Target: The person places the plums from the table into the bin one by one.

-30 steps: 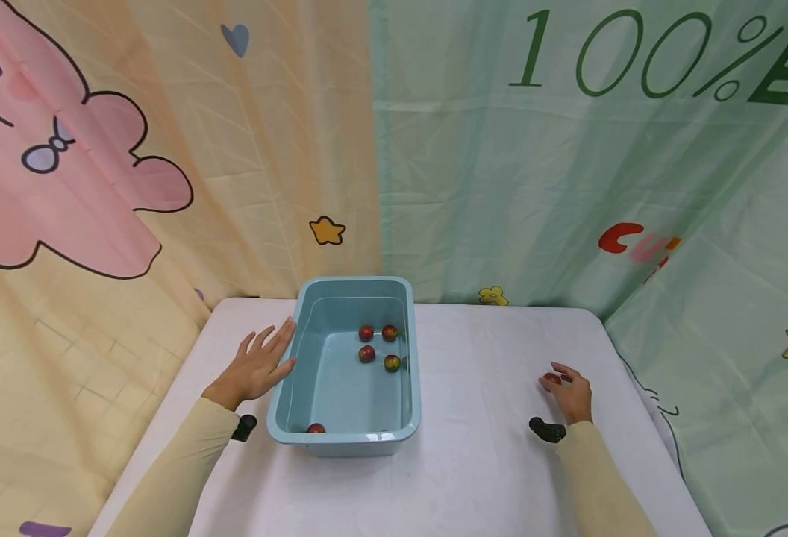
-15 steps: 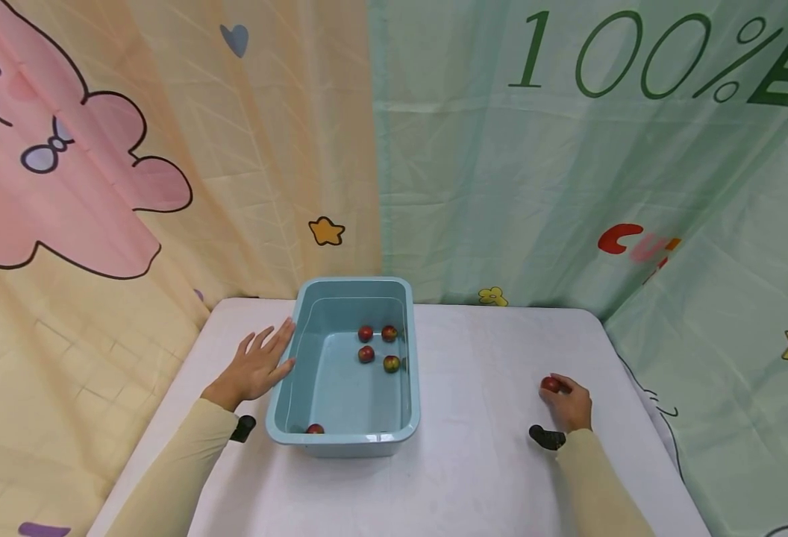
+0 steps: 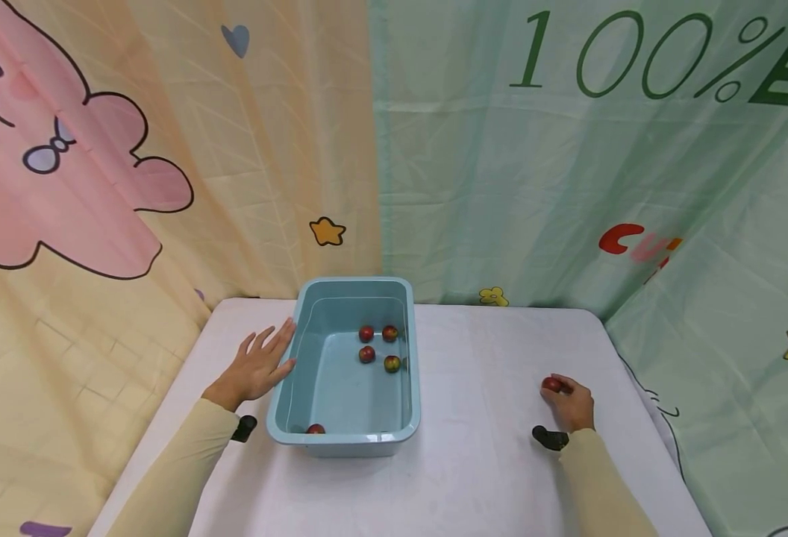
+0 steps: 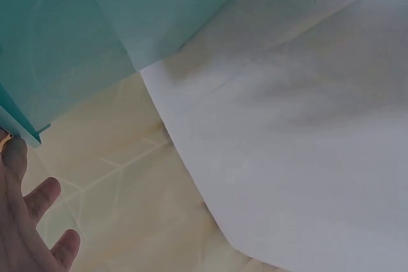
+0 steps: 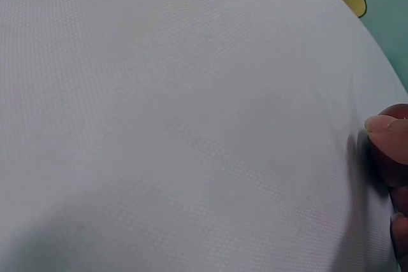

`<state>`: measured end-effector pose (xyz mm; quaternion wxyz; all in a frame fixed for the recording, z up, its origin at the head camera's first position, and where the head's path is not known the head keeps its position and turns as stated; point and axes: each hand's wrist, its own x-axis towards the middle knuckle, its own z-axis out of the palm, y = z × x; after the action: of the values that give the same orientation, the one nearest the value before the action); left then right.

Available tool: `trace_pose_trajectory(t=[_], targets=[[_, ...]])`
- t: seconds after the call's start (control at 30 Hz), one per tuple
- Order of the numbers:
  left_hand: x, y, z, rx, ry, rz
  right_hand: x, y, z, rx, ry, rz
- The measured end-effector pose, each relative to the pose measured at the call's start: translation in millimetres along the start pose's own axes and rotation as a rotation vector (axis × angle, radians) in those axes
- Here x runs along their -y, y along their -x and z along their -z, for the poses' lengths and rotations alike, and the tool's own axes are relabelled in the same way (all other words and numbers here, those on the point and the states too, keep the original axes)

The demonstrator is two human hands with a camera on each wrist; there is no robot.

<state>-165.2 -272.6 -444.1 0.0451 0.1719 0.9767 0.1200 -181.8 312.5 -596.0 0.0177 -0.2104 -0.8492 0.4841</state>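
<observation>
In the head view, my left hand (image 3: 251,371) lies with fingers extended against the left rim of a light blue plastic tub (image 3: 340,438). The left wrist view shows part of that hand, one finger at the tub's edge. Far to the right, my right hand (image 3: 572,407) pinches a small red apple (image 3: 551,384) between thumb and fingers, close over the white table. From the right wrist, only the thumb tip and part of the apple (image 5: 396,111) show at the right edge. Several more small apples sit inside the tub, including a greenish red apple (image 3: 392,364).
A white cloth covers the table (image 3: 481,447). One apple (image 3: 316,429) is partly hidden behind the tub's near wall. Printed curtains (image 3: 474,186) hang behind and at both sides. A black wrist strap (image 3: 550,438) is on the right sleeve.
My right hand has closed its fingers round the apple, drawn slightly nearer, and then stayed in place. My left hand and the tub have not moved.
</observation>
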Motion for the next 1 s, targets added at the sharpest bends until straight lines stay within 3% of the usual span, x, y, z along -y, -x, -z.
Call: trace_pose_trajectory(t=[0.27,0.57,1.0], targets=[[0.4,-0.7,-0.3,-0.009,0.0,-0.006,3.6,-1.7,-4.9,0.044,-0.001,-0.002],[-1.1,-0.7,1.8,-0.013,-0.003,-0.014,22.0,6.8,-14.2,0.097,-0.014,0.011],[-2.1,1.4,0.7,-0.003,-0.005,0.003,45.5,15.0,-43.0,0.15,-0.077,0.076]])
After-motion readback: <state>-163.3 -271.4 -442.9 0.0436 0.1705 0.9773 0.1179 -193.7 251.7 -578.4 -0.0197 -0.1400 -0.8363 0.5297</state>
